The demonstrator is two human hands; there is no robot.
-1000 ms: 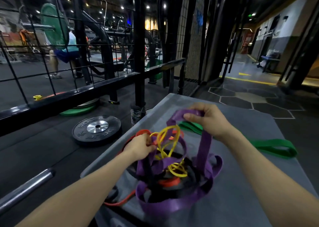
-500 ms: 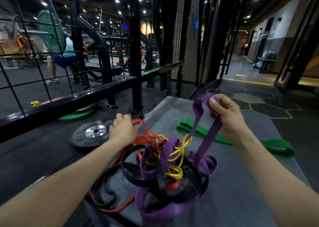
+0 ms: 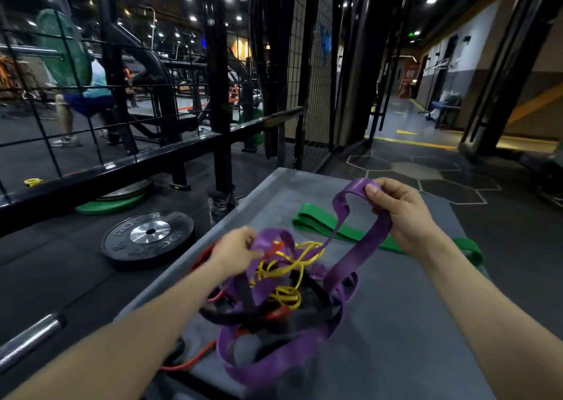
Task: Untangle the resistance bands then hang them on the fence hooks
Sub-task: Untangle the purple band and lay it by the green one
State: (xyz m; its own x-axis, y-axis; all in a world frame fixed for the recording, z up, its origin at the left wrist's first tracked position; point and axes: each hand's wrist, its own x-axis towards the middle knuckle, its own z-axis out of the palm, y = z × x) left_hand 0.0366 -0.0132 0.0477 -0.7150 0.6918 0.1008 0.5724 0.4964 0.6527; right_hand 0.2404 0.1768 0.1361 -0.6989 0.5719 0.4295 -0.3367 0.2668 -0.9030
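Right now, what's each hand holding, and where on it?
Right hand pinches the wide purple rubber band at its raised loop end. Left hand grips another purple loop in the tangle.

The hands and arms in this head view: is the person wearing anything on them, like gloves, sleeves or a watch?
No. The left hand and right hand are bare, with no gloves, and no rings show on the fingers. Both forearms are uncovered as far as the picture's lower edge: no sleeve, watch, wristband or strap is visible. Anything worn higher up lies outside the view.

One green band (image 3: 320, 221), one tangle of bands (image 3: 283, 302), two hands, one black weight plate (image 3: 148, 238), one barbell (image 3: 29, 338).
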